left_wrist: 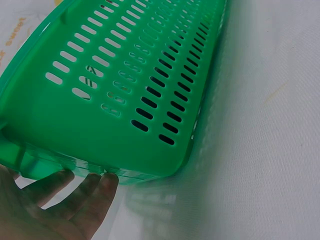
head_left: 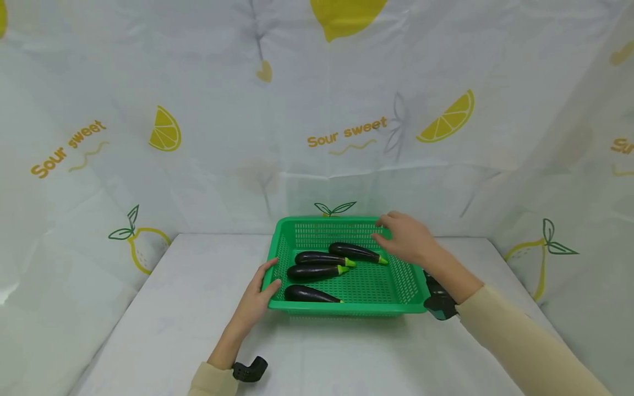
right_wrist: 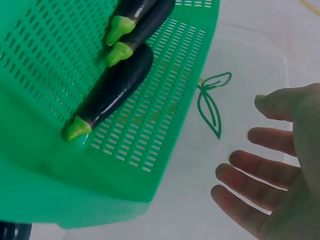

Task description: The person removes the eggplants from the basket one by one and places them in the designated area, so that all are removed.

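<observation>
Four eggplants (head_left: pixel 315 272) lie in the green plastic basket (head_left: pixel 346 308), lower centre of the head view | my left hand (head_left: pixel 255 298) pinches its left rim, presumably steadying it | my right hand (head_left: pixel 408 240), empty, fingers spread, hovers by its upper-right corner

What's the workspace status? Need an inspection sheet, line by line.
Surface: white tabletop, faintly textured.
Job's things: green basket holding four eggplants, lying on their sides.
Clutter: dark item cut off at the right wrist view's lower-left edge; cannot tell what.
Hands: left hand holds the basket's left side; right hand holds nothing, fingers relaxed, by the far right corner. Black wrist devices on both.
Cables: nothing seen.
Surroundings: white sheeting printed with lemons and "Sour sweet".
</observation>
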